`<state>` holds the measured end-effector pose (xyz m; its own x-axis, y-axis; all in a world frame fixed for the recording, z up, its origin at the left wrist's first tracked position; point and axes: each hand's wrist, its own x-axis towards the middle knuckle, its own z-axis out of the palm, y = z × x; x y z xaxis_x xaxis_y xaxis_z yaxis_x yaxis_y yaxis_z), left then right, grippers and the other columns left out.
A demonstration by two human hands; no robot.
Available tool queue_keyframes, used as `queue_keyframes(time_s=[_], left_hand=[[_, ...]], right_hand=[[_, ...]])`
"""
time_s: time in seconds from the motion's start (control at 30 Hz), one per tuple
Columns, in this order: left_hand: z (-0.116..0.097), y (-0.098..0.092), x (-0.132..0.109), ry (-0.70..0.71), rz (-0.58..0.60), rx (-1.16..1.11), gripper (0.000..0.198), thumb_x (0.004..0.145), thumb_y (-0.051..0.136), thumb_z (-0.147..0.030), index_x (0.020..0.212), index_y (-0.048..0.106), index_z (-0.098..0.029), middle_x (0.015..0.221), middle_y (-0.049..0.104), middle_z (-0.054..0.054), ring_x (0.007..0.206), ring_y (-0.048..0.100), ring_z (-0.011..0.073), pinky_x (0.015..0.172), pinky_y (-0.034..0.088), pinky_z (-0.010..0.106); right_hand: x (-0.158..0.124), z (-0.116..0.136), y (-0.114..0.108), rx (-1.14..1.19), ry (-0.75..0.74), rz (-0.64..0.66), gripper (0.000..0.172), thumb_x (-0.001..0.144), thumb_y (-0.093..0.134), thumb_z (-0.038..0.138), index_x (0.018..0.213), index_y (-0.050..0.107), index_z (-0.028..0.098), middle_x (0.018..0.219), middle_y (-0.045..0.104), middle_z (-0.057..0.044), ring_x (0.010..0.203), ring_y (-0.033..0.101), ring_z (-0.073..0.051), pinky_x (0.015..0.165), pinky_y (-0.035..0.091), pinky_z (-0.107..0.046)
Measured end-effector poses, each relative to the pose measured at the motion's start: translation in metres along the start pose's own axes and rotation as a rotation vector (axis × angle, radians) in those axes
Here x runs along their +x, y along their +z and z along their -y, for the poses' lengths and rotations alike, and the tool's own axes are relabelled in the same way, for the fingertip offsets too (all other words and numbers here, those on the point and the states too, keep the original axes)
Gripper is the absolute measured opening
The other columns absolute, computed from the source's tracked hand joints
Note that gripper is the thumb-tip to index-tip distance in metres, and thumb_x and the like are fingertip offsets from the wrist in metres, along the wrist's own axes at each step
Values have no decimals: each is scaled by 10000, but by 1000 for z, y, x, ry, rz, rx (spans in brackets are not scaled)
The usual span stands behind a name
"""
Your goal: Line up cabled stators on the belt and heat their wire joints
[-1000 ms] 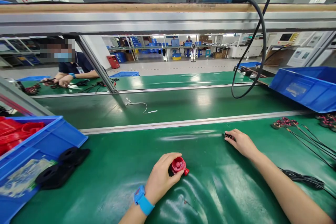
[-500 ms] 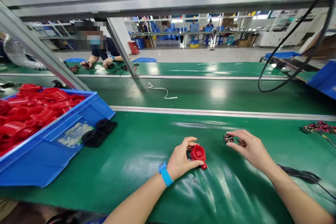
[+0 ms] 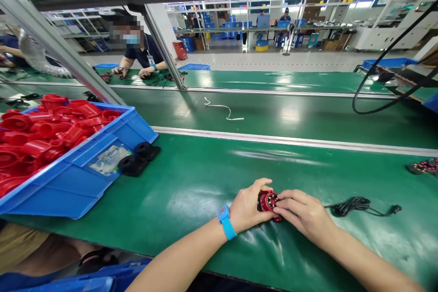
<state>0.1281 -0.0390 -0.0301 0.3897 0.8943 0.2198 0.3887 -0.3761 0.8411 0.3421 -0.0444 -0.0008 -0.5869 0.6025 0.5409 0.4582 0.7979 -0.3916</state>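
Note:
My left hand [image 3: 248, 207], with a blue band at the wrist, is closed around a red plastic housing [image 3: 277, 219] just above the green bench. A small round dark part with copper-coloured dots [image 3: 272, 200] sits at the housing's open mouth. My right hand [image 3: 304, 214] pinches this round part at its right edge, thumb and fingers together. How deep the part sits in the housing I cannot tell. Behind my right hand, a coiled black cable [image 3: 352, 206] with a plug lies on the bench.
A blue bin [image 3: 85, 191] heaped with red housings [image 3: 51, 127] stands at left, black ring-shaped parts [image 3: 138, 159] beside it. More dotted parts [image 3: 424, 167] lie at far right. A white strip [image 3: 222, 106] rests beyond the metal rail. A person [image 3: 143, 52] works across the line.
My right hand has moved left with the round dotted part and brought it to the mouth of the red housing. My left hand still holds the housing. The camera view has shifted.

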Motion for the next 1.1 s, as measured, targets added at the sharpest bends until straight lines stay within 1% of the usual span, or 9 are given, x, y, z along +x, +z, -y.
queue_keyframes(time_s=[0.23, 0.33, 0.43, 0.53, 0.6, 0.7, 0.87, 1.03, 1.1], left_hand=[[5, 0, -2, 183, -44, 181, 503, 791, 765, -385, 1191, 507, -223, 1104, 683, 38, 966, 683, 219, 848, 557, 351], [7, 0, -2, 224, -67, 223, 480, 817, 749, -449, 1169, 512, -224, 1100, 686, 38, 961, 683, 220, 844, 553, 354], [6, 0, -2, 243, -81, 237, 502, 830, 726, -517, 1169, 505, -221, 1113, 683, 44, 983, 677, 221, 864, 550, 357], [5, 0, -1, 272, -81, 262, 498, 848, 693, -545, 1174, 503, -220, 1117, 681, 47, 994, 673, 226, 864, 547, 365], [4, 0, -1, 282, -69, 275, 466, 869, 669, -543, 1167, 509, -222, 1120, 681, 46, 997, 672, 224, 856, 546, 363], [3, -1, -1, 287, -55, 282, 439, 888, 642, -543, 1163, 521, -223, 1135, 681, 47, 1014, 668, 217, 865, 543, 354], [1, -4, 0, 273, -17, 310, 452, 865, 674, -543, 1172, 558, -231, 1153, 678, 38, 1032, 663, 209, 891, 541, 343], [0, -6, 1, 246, 28, 340, 365, 876, 673, -510, 1103, 626, -229, 1179, 672, 39, 1045, 665, 199, 909, 550, 314], [-1, -8, 0, 286, 23, 337, 328, 898, 647, -495, 1071, 642, -216, 1179, 673, 50, 1036, 673, 195, 902, 560, 304]], right_hand=[[-7, 6, -5, 2, 78, 169, 203, 1011, 515, 252, 1202, 582, 252, 1186, 574, -75, 989, 641, -153, 844, 561, -270], [-7, 3, -11, -25, 127, 236, 262, 1019, 489, 297, 1277, 517, 271, 1257, 549, -84, 1062, 627, -185, 879, 557, -323], [-8, 0, -21, -141, 255, 368, 252, 1013, 485, 380, 1216, 490, 231, 1001, 650, -60, 830, 672, -222, 698, 559, -364], [-7, 2, -26, -155, 356, 469, 165, 1034, 409, 370, 981, 473, 228, 699, 599, 18, 593, 602, -199, 555, 460, -321], [-4, 7, -25, -69, 356, 448, 177, 1043, 369, 334, 921, 447, 232, 762, 613, 6, 667, 612, -186, 596, 445, -300], [-1, 9, -21, 44, 368, 442, 132, 1039, 362, 299, 989, 468, 239, 884, 640, -3, 747, 619, -171, 651, 434, -284], [1, -3, -26, 57, 550, 463, 169, 1002, 463, 409, 1034, 496, 246, 660, 519, 53, 566, 497, -158, 584, 374, -275], [0, -5, -31, 173, 507, 386, 158, 970, 530, 387, 1044, 527, 247, 884, 571, -2, 792, 553, -162, 725, 429, -275], [0, -4, -32, 218, 513, 408, 169, 970, 527, 386, 1078, 526, 255, 846, 556, 10, 739, 531, -151, 686, 422, -265]])
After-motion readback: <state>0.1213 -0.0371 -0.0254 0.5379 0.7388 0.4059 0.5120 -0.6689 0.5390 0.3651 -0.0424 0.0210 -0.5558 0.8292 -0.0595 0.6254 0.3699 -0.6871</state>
